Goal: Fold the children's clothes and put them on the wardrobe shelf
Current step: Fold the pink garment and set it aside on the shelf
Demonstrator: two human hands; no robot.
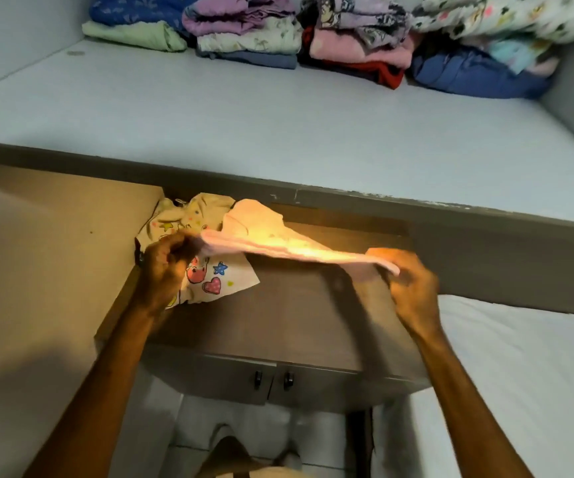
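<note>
A small pale pink garment (278,241) is stretched out between my two hands above a brown cabinet top (296,315). My left hand (165,267) pinches its left end, and my right hand (410,288) grips its right end. Under the left hand lies a cream child's garment (209,281) printed with stars and hearts, crumpled on the cabinet top. Several stacks of folded clothes (313,36) stand along the back of the pale wardrobe shelf (278,132) above.
The shelf's grey front edge (382,205) runs across just beyond the pink garment. A beige wall panel (37,270) stands on the left. A white mattress (520,374) lies to the right. Two cabinet doors with dark knobs (273,379) are below.
</note>
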